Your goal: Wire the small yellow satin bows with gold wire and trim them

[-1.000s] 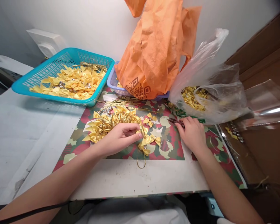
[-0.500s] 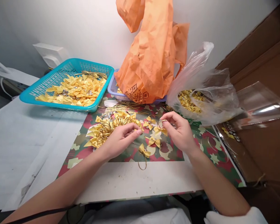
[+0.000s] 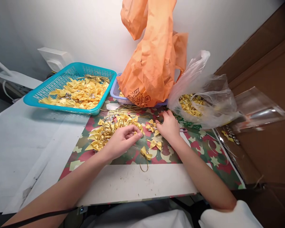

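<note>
My left hand (image 3: pixel 123 139) is closed in a pinch beside a pile of yellow bows with gold ties (image 3: pixel 102 134); something tiny and shiny shows at its fingertips, too small to name. My right hand (image 3: pixel 168 126) reaches to the right of a yellow bow with a shiny centre (image 3: pixel 151 126). Its fingers are bent, and what they hold, if anything, is hidden. Nearer me lie another yellow bow (image 3: pixel 155 144) and a bow (image 3: pixel 146 153) with a looped gold tie, all on the camouflage-patterned sheet (image 3: pixel 130 157).
A teal basket (image 3: pixel 95 110) of yellow bows stands at the back left. Beside it, an orange bag (image 3: pixel 152 66) rests over a purple basket (image 3: pixel 114 91). A clear plastic bag (image 3: pixel 218 101) holding small gold pieces lies at the right, near cardboard (image 3: pixel 263 133).
My right hand has moved left and slightly away from me, over the spot where a bow lay. My left hand has barely shifted. The view has tilted slightly.
</note>
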